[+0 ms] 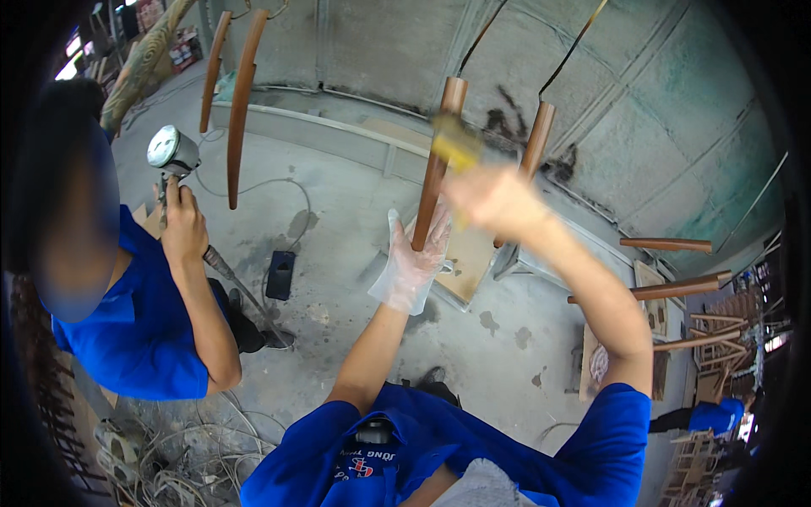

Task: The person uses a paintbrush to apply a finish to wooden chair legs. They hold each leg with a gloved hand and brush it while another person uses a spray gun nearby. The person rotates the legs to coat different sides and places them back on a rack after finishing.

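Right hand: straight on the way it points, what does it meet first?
Probably the brown wooden piece with its lower end at the gloved left hand. The yellow tool in the right hand overlaps that piece in view; blur and depth leave contact unclear.

A grey floor (346,182), blotched with dark stains (489,322), stretches from the near side to a far wall (372,51) of dull grey sheets with visible seams. Toward the right the wall takes on a greenish tint, and black smudges (504,114) mark its lower part. A pale, low ledge (338,139) runs along its foot. Stacked wooden frames (718,325) crowd the right side. Bright white light (72,65) shows at the far left, with smaller bright patches (775,342) at the right edge.
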Demonstrator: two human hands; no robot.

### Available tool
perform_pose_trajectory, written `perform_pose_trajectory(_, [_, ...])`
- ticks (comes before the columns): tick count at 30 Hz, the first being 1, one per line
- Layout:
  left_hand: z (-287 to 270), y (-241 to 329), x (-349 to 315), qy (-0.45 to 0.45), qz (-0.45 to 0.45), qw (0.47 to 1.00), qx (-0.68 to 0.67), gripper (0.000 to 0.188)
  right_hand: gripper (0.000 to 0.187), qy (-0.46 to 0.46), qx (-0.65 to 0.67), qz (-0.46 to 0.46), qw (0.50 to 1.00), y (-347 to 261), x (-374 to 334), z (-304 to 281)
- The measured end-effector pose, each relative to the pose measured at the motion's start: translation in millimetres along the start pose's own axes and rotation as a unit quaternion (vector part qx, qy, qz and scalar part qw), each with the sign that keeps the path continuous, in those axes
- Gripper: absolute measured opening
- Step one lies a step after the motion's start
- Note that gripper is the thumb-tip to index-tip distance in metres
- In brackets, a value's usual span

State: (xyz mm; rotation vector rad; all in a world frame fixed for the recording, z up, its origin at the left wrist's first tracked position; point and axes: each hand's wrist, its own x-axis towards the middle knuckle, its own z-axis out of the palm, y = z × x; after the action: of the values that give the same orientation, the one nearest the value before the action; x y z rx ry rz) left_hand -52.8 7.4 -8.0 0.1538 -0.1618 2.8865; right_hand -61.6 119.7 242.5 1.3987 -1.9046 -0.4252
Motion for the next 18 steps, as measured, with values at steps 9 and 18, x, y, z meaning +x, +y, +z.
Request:
perform_pose_trajectory(9, [-5.6,4.2,20.6,-0.029,-0.084,0.986,-0.138,0.099,0.027,-0.244,0.296,0.122,0.915,21.2,101.0,-22.1])
perform_pose_trajectory(18, [9.6,7.6,23.7,0.042,-0.052,0.993,-0.102,0.072,0.023,-0.479,0.096,-0.103,0.867,-50.9,188.0,91.5])
